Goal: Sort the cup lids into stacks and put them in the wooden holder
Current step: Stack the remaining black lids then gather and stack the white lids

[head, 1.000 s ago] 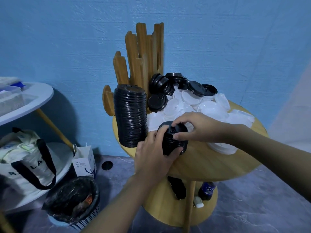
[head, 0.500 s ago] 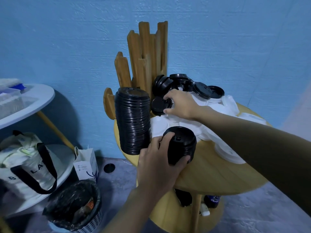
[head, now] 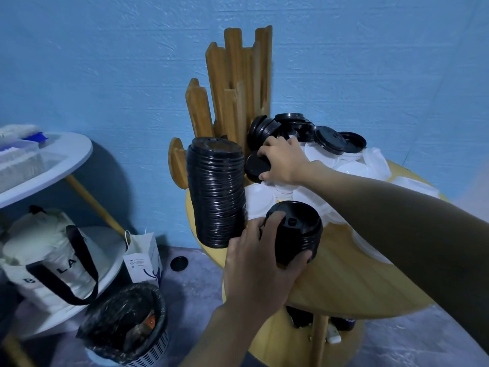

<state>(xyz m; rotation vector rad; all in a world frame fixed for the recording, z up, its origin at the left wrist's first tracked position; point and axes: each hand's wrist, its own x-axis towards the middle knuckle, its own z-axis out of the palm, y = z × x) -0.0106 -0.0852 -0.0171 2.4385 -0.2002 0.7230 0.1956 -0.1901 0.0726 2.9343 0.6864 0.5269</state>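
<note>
My left hand (head: 258,260) grips a short stack of black lids (head: 296,231) standing on the round wooden table (head: 352,282). My right hand (head: 283,161) reaches back and pinches a single black lid (head: 255,165) at the foot of the wooden holder (head: 235,86). A tall stack of black lids (head: 215,192) stands in the holder's front left slot. Behind and right of my right hand lies a heap of loose black lids (head: 312,131) on top of white lids (head: 352,165).
A white side table (head: 53,154) with a plastic box stands at left, a tote bag (head: 45,258) under it. A black waste basket (head: 127,327) and a small paper bag (head: 144,258) sit on the floor. One black lid (head: 179,263) lies on the floor.
My right hand left the short stack and reached back to the loose black lid by the holder. My left hand kept hold of the short stack.
</note>
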